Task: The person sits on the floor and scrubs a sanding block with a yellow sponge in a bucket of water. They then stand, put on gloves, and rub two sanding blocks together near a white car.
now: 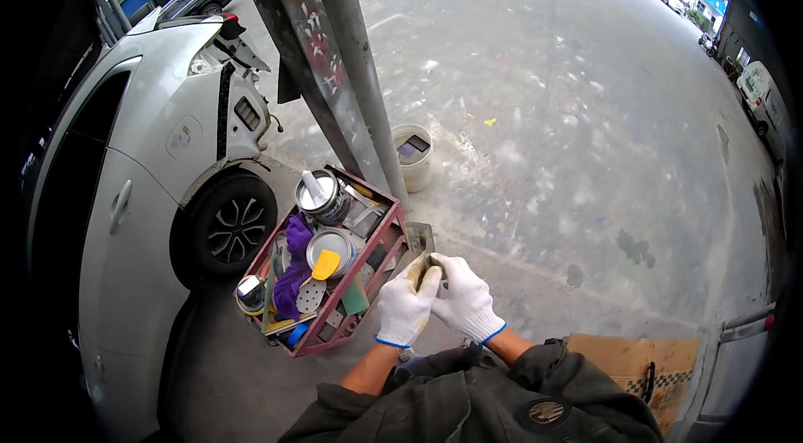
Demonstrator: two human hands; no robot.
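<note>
My left hand (406,302) and my right hand (464,297), both in white knit gloves with blue cuffs, meet in front of my body. Their fingers close on a flat grey-brown piece (421,237), whose far end sticks out beyond the fingertips. What kind of thing it is, I cannot make out, as the gloves cover much of it. Yellowish stains mark the left glove's fingers. Just left of my hands stands a red metal cart (322,348). It carries a lidded tin (328,244) with a yellow spreader (325,265) on it, and a purple cloth (293,271).
A silver car (150,158) with its rear bumper off stands at left. A steel post (335,66) rises behind the cart, beside a white bucket (414,163). Flattened cardboard (627,359) lies at lower right, near a metal rail (744,322).
</note>
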